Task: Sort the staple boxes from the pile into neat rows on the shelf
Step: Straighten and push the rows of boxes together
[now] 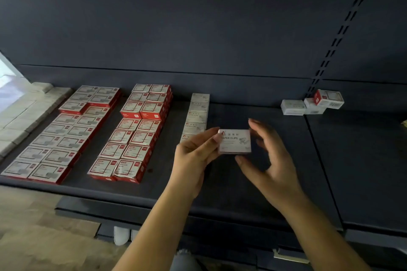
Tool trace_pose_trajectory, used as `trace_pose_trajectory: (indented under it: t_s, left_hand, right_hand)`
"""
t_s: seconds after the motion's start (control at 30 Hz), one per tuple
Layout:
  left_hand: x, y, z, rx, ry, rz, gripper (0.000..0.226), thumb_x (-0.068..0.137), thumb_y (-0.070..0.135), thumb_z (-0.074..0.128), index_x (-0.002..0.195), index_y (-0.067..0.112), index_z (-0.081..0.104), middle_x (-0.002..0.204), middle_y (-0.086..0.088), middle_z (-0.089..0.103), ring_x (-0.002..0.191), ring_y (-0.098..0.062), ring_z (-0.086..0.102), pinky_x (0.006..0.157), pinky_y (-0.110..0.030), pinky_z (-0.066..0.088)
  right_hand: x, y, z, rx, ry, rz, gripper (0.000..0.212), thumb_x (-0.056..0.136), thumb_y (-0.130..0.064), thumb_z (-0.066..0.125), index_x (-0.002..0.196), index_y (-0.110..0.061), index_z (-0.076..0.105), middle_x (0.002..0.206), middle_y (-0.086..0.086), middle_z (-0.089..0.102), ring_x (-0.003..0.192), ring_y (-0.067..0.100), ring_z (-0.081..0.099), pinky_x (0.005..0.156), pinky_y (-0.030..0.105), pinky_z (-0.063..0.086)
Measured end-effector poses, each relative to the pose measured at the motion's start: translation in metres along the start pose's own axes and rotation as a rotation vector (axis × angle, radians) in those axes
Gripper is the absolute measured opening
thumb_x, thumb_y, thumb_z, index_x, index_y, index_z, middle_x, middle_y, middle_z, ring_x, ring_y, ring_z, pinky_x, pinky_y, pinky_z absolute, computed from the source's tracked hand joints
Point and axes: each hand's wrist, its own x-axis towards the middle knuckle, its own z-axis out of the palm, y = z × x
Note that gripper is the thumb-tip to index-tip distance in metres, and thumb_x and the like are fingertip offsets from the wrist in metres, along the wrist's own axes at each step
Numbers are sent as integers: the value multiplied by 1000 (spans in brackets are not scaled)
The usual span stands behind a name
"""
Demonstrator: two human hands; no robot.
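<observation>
The left hand (193, 152) pinches the left edge of a white paper-clip box (234, 141), held face up above the dark shelf (286, 160). The right hand (267, 160) curls loosely around the box's right side, thumb beneath, fingers spread and apparently not touching. Just left runs a white box row (197, 114); farther left, red-and-white rows (136, 134). A small pile (312, 102) sits far right.

Roughly forty red boxes (123, 125), about ten white boxes (234, 141)

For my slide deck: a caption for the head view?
Left hand holds white box beside white row; right hand open.
</observation>
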Motion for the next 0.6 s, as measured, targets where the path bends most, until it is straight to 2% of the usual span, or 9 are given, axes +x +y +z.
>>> trace_pose_trajectory:
  t_s: [0.03, 0.1, 0.2, 0.3, 0.4, 0.47, 0.53, 0.6]
  left_hand:
    - [0, 1, -4, 20, -16, -14, 35, 70, 14, 65, 102, 0, 65, 93, -13, 72, 90, -22, 69, 71, -22, 56]
    - [-2, 3, -12, 50, -37, -27, 34, 69, 13, 65, 100, -1, 66, 93, -15, 72, 89, -23, 69, 71, -22, 56]
    - [-5, 5, -24, 99, -52, -7, 28, 67, 13, 66, 94, 2, 69, 90, -15, 72, 86, -23, 70, 72, -24, 57]
    - [-6, 8, -42, 171, -17, 72, 24, 70, 15, 63, 91, 5, 69, 84, -11, 73, 79, -19, 70, 68, -23, 56]
    - [-1, 13, -63, 398, 101, 212, 12, 80, 13, 62, 90, 13, 69, 84, -4, 73, 80, -17, 68, 72, -27, 55]
    - [8, 17, -72, 593, 139, 316, 25, 87, -1, 56, 87, 21, 68, 85, 5, 71, 83, -13, 67, 75, -26, 55]
    - [23, 23, -74, 764, 148, 394, 30, 89, -3, 55, 88, 25, 67, 86, 13, 68, 84, -6, 66, 76, -15, 52]
    - [43, 26, -74, 926, 161, 430, 22, 89, 1, 57, 98, 17, 70, 90, 13, 65, 84, 1, 61, 74, -6, 46]
  right_hand:
    - [2, 3, 1, -148, -57, -93, 68, 75, -35, 66, 136, -26, 36, 139, -4, 44, 130, 4, 37, 105, 15, 32]
    - [5, 5, 6, -257, -111, -162, 69, 74, -29, 69, 135, -22, 37, 134, 1, 48, 124, 0, 38, 101, 8, 31]
    - [4, 5, 18, -215, -109, -172, 57, 71, -23, 71, 124, -12, 53, 118, 3, 58, 111, -1, 46, 90, 2, 37]
    - [1, 9, 29, -201, -120, -143, 54, 70, -23, 72, 119, -6, 57, 113, -1, 57, 108, -1, 47, 87, 1, 37]
    - [-2, 19, 35, -206, -121, -49, 54, 69, -18, 79, 119, -9, 59, 115, 1, 58, 109, 8, 50, 90, 3, 36]
    - [2, 27, 36, -243, -109, 9, 55, 67, -12, 82, 118, -10, 61, 116, 1, 55, 110, 13, 47, 90, 3, 34]
    - [12, 33, 39, -297, -98, 48, 55, 66, -9, 82, 117, -11, 63, 112, -1, 50, 107, 16, 43, 87, 9, 33]
    - [27, 40, 43, -368, -91, 83, 55, 68, -12, 81, 120, -15, 62, 108, 1, 47, 105, 21, 43, 87, 20, 33]
